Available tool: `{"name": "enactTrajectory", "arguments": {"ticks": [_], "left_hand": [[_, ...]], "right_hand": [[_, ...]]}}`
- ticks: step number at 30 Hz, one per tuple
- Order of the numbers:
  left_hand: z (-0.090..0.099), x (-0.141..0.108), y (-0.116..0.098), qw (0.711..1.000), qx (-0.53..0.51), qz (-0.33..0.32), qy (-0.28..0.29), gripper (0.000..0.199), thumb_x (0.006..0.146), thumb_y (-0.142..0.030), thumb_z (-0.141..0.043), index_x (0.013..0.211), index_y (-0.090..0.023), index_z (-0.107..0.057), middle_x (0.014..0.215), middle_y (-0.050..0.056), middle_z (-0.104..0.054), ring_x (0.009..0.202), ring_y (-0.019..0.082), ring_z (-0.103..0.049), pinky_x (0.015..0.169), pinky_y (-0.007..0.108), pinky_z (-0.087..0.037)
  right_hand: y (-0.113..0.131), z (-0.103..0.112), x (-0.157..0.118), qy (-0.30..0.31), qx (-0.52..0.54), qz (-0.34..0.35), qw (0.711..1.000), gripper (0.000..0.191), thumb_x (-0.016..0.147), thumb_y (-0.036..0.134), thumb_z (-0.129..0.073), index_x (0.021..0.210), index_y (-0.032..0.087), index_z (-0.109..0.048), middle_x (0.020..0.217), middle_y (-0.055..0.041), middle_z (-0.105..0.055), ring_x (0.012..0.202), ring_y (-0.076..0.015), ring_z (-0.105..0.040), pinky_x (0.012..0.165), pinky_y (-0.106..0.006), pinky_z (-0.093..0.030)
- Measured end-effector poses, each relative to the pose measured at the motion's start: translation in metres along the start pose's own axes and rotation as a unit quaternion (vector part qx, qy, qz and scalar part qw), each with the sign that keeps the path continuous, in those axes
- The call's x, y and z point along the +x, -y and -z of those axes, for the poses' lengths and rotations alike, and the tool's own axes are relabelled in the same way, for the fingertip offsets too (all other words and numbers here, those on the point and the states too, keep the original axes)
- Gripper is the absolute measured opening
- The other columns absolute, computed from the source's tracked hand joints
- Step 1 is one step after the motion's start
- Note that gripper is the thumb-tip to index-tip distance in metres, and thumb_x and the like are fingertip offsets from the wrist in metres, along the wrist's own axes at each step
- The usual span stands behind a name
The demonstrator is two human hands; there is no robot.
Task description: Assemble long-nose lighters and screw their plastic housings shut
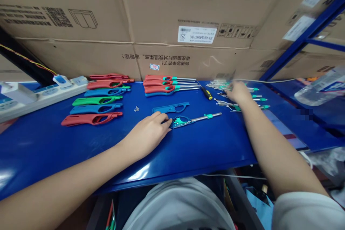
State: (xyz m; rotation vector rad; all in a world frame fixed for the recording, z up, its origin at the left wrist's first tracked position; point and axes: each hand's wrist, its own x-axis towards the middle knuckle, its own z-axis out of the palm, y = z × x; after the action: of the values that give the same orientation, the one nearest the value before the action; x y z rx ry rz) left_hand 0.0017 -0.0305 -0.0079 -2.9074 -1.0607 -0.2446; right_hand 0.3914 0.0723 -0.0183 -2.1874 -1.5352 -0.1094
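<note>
Near the middle of the blue table, my left hand is closed over the handle end of an open blue lighter shell. A green trigger part and wires show in that shell, and a metal tube extends to the right. Just behind it lies another blue shell half. My right hand reaches to the back right, over several lighter inner parts with green pieces, thin rods and wires. Motion blurs its fingers, so I cannot make out what they hold.
Red, green and blue lighter shells line the left. Assembled red lighters lie at the back, beside a yellow-black screwdriver. Small screws sit left of centre. A power strip, cardboard and a plastic bottle border the table.
</note>
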Motion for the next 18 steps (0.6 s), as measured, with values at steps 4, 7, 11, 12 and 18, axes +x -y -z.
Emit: {"name": "enactTrajectory", "arguments": {"ticks": [4,7,11,12,18], "left_hand": [[-0.007,-0.002,0.004,0.997,-0.063,-0.008,-0.041,0.032,0.1,-0.023,-0.054,0.127,-0.012,-0.067,0.115,0.013,-0.068,0.107,0.027,-0.064,0.094,0.04,-0.057],[-0.009,-0.002,0.003,0.987,-0.144,0.012,-0.069,0.037,0.098,-0.025,-0.056,0.132,-0.014,-0.065,0.121,0.012,-0.066,0.113,0.027,-0.064,0.099,0.041,-0.055],[-0.006,-0.001,-0.002,0.952,-0.272,0.044,-0.13,0.043,0.097,-0.029,-0.058,0.139,-0.016,-0.059,0.127,0.011,-0.067,0.114,0.023,-0.065,0.103,0.039,-0.054],[-0.005,0.0,-0.003,0.941,-0.298,0.054,-0.148,0.045,0.097,-0.03,-0.058,0.14,-0.016,-0.058,0.126,0.011,-0.067,0.113,0.022,-0.066,0.103,0.038,-0.054],[-0.013,0.004,0.003,0.914,-0.354,0.074,-0.184,0.061,0.092,-0.031,-0.066,0.148,-0.016,-0.048,0.137,0.014,-0.063,0.12,0.025,-0.065,0.103,0.042,-0.054]], "right_hand": [[0.008,0.009,-0.001,-0.03,0.032,0.008,0.999,0.019,0.076,0.015,-0.071,0.073,0.019,-0.053,0.087,-0.01,-0.057,0.087,-0.0226,-0.054,0.08,-0.037,-0.041],[0.028,0.016,-0.007,-0.044,0.139,0.062,0.987,0.016,0.079,0.018,-0.071,0.077,0.019,-0.055,0.088,-0.0087,-0.06,0.083,-0.0198,-0.054,0.083,-0.037,-0.043],[0.072,0.012,-0.038,0.04,0.284,0.144,0.947,0.019,0.081,0.034,-0.07,0.088,0.021,-0.059,0.082,-0.0034,-0.062,0.067,-0.016,-0.053,0.069,-0.033,-0.048],[0.084,0.009,-0.05,0.09,0.344,0.177,0.918,0.02,0.081,0.037,-0.069,0.09,0.021,-0.059,0.082,-0.0032,-0.063,0.068,-0.0166,-0.055,0.068,-0.033,-0.048],[0.13,0.008,-0.119,0.282,0.435,0.288,0.805,0.021,0.087,0.041,-0.067,0.094,0.021,-0.062,0.086,-0.003,-0.066,0.07,-0.0148,-0.058,0.064,-0.03,-0.048]]}}
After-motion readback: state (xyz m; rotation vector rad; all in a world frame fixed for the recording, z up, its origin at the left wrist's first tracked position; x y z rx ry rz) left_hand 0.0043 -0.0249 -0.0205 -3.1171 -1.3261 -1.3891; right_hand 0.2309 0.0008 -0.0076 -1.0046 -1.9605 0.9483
